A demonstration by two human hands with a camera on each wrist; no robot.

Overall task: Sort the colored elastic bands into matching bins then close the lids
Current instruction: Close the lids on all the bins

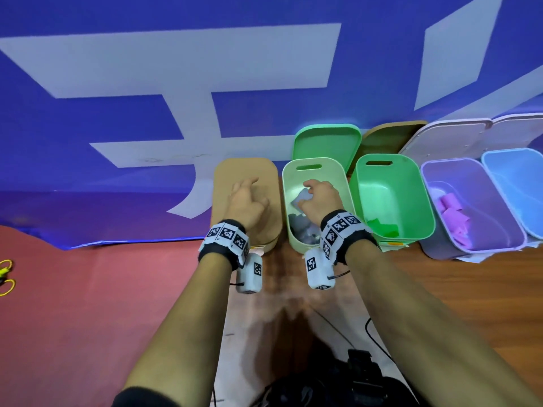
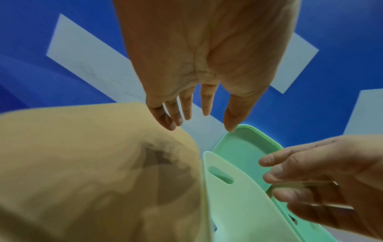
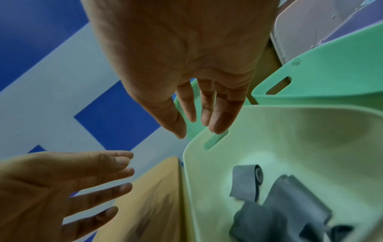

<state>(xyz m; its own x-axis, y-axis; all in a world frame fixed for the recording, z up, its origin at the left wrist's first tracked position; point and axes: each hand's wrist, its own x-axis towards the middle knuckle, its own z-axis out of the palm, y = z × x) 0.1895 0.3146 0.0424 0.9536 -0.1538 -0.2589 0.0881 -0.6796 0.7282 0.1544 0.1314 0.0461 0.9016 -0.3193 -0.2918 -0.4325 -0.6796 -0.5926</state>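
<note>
My left hand (image 1: pixel 246 189) (image 2: pixel 199 121) hovers with straight fingers just above the closed tan lid (image 1: pixel 258 171) (image 2: pixel 72 163) of the leftmost bin and holds nothing. My right hand (image 1: pixel 311 189) (image 3: pixel 199 129) is over the open pale green bin (image 1: pixel 286 201) (image 3: pixel 269 131), fingers extended and empty, its tips near the bin's far handle slot. Several grey elastic bands (image 1: pixel 299 227) (image 3: pixel 290 204) lie in that bin. A green lid (image 1: pixel 326 142) (image 2: pixel 244 150) leans upright behind it.
To the right stand an open green bin (image 1: pixel 390 183) with green bands (image 1: pixel 382 226), a purple bin (image 1: pixel 470 183) with pink bands (image 1: pixel 452 207), and a blue bin (image 1: pixel 517 177). Their lids lean against the blue banner. Yellow loops (image 1: pixel 6 277) lie far left.
</note>
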